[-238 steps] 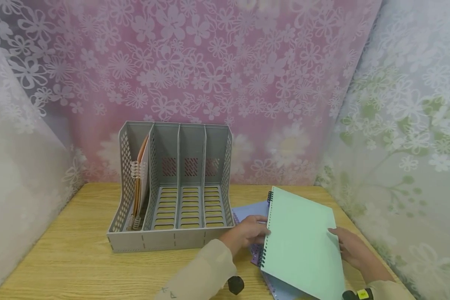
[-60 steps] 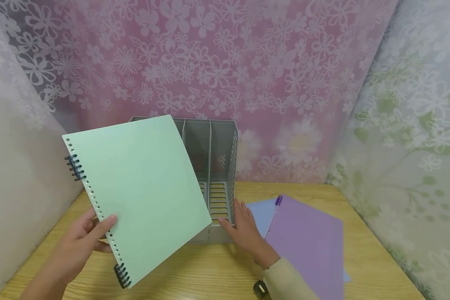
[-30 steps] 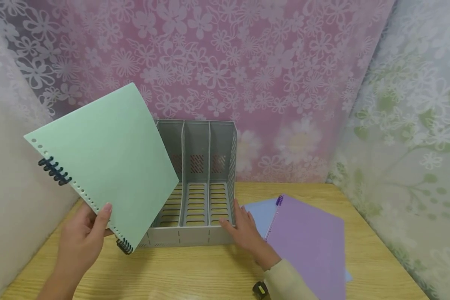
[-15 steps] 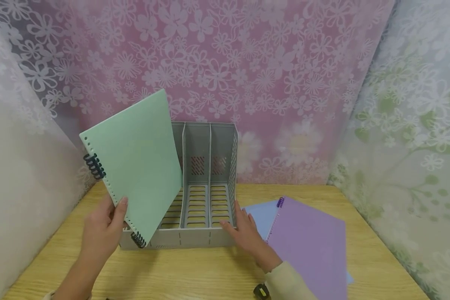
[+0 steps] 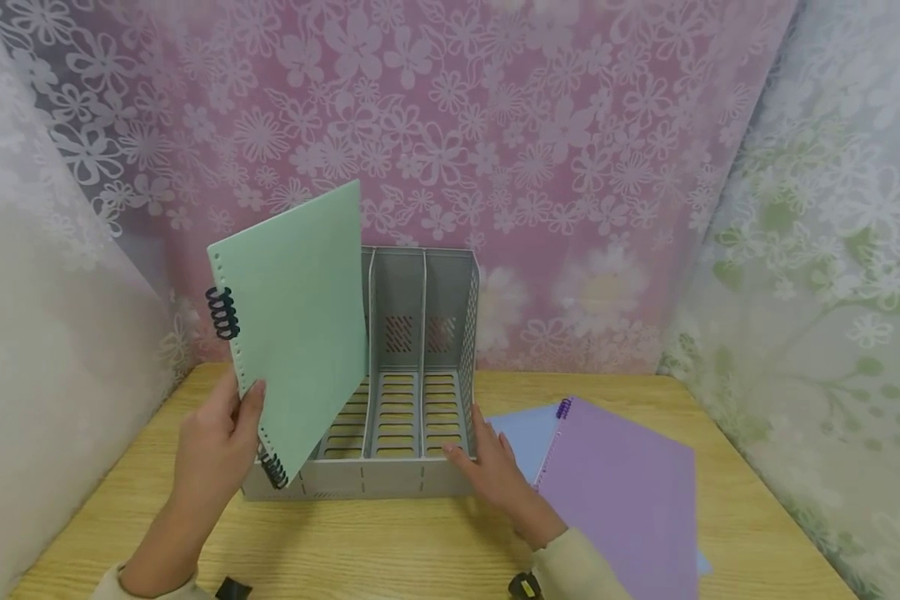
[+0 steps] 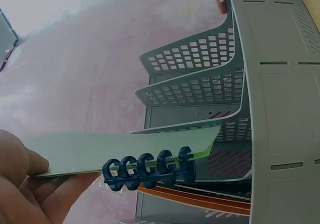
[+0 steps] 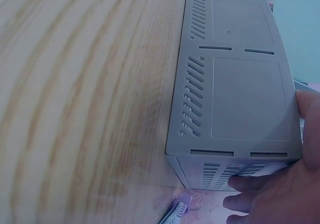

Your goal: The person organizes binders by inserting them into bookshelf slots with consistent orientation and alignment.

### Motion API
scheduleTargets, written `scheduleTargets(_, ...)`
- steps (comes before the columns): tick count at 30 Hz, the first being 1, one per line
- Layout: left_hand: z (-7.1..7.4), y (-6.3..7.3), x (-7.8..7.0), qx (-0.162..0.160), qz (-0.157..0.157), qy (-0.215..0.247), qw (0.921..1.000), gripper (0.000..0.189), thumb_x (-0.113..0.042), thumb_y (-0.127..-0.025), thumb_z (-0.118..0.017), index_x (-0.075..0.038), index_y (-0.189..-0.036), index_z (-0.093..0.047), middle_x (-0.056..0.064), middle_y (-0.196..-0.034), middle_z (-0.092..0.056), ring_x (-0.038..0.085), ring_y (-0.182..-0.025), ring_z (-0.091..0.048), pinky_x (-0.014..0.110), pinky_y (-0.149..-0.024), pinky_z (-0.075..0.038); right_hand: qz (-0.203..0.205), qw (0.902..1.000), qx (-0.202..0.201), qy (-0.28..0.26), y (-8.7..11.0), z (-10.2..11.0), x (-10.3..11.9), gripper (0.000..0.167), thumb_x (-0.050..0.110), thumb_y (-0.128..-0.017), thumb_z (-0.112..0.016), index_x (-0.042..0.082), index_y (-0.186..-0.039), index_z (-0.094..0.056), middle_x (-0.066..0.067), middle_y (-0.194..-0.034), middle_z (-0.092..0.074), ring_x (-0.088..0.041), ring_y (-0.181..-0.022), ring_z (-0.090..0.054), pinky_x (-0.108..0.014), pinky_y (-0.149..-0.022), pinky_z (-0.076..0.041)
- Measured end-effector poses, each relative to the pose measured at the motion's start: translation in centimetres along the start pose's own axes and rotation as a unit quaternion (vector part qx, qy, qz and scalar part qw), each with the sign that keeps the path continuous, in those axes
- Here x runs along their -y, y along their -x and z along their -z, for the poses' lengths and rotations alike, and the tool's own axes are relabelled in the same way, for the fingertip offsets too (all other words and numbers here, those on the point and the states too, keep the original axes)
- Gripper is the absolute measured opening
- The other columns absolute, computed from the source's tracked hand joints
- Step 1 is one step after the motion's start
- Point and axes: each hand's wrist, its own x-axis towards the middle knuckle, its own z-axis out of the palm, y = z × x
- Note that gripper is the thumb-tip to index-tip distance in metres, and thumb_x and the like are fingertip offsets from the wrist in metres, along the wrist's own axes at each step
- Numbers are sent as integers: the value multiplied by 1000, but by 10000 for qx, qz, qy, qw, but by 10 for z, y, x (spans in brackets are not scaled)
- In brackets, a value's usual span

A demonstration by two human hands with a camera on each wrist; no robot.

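Across the lower part of the head view, a yellowish wooden tabletop (image 5: 375, 550) with fine grain. Upright on it, around the middle of the frame, a grey file organizer (image 5: 393, 481) with slatted compartment floors. Flat at lower right of the frame, a light blue notebook (image 5: 521, 433), mostly hidden beneath a purple notebook (image 5: 630, 492) with purple rings (image 5: 564, 408) at its upper-left corner.

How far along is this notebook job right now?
Done: an orange item already stands in the gray rack. In hand: the left hand holds the green notebook tilted at the rack; the right hand touches the rack. Probably left: the purple notebook and blue notebook lying on the table.
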Motion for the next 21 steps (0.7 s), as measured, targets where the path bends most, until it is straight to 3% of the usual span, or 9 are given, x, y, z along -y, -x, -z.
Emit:
scheduleTargets(4, -1, -1, 0, -63, -82, -50, 9999, 19, 0, -95, -59, 3, -113, -60, 16, -70, -67, 3, -50, -45, 18, -43, -36, -14, 10000, -5, -41, 0, 0, -1, 85, 45, -99, -50, -3, -154, -7, -24, -156, -21, -46, -142, -18, -60, -115, -1)
scheduleTargets(9, -3, -2, 1, -134, -204, -180, 9995, 7, 0, -94, -60, 0, -101, -59, 2, -52, -46, -1, -44, -31, 20, -37, -25, -8, 10000, 7, -69, 0, 0, -2, 85, 45, -99, -51, -2, -154, -7, -24, -156, -21, -45, -143, -19, -59, -115, -1)
scheduleTargets(11, -5, -2, 2, -179, -269, -219, 9992, 6, 0, -93, -60, -1, -99, -58, -3, -51, -36, -1, -44, -25, 20, -37, -22, 26, 10000, 1, -53, 1, 0, -2, 84, 45, -99, -50, -2, -154, -7, -24, -156, -20, -44, -143, -19, -60, -115, -2)
scheduleTargets(14, -8, -4, 4, -278, -378, -194, 9987, 20, 3, -91, -62, 1, -111, -61, -3, -51, -42, 0, -45, -29, 21, -37, -24, 104, 9999, -29, -47, 0, 0, -2, 83, 44, -100, -50, -3, -153, -7, -24, -156, -20, -43, -143, -20, -61, -115, -2)
scheduleTargets(21, -19, -8, 6, -215, -267, -255, 9991, 11, 1, -93, -60, -1, -103, -58, -5, -53, -29, 3, -45, -23, 24, -42, -20, 117, 9999, 7, -83, -1, 0, -2, 82, 41, -100, -50, -4, -153, -7, -24, -156, -20, -41, -143, -20, -62, -114, -2)
